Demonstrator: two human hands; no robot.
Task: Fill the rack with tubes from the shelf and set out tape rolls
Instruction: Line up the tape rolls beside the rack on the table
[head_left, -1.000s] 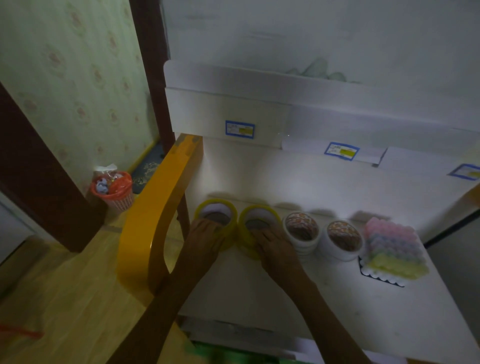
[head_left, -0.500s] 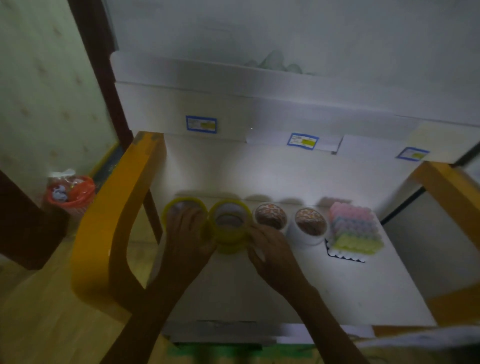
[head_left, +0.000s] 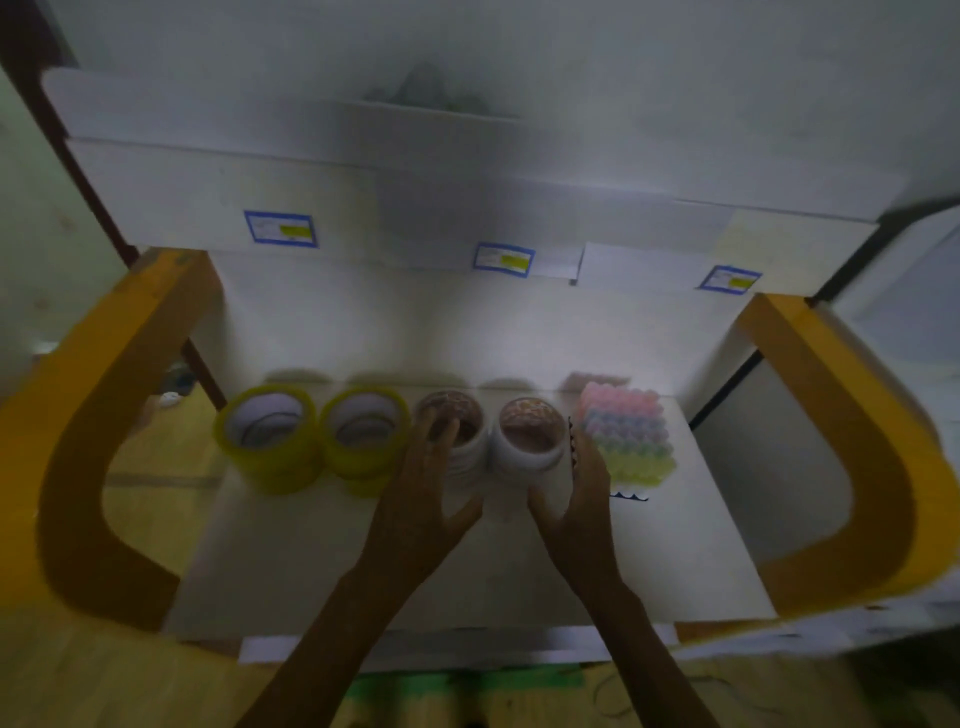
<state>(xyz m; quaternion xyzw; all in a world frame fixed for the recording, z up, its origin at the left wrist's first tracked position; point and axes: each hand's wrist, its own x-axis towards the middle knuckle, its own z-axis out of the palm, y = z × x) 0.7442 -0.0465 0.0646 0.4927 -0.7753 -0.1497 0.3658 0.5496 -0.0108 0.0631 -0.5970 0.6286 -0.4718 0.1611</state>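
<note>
Now both hands reach in over the white surface (head_left: 363, 561): left hand (head_left: 421, 499) open beside 2 white tape stacks (head_left: 498, 441), right hand (head_left: 584, 488) open on their other side. Further left, 2 yellow tape stacks (head_left: 317, 436); rightmost, pastel-capped tube rack (head_left: 628, 441).

White shelf surface (head_left: 467, 571) between yellow curved side supports (head_left: 78, 467). Across mid-frame in a row, left to right: two yellow tape rolls (head_left: 270, 436), two white patterned tape rolls (head_left: 530, 436), pastel tube rack (head_left: 626, 436) at right.
</note>
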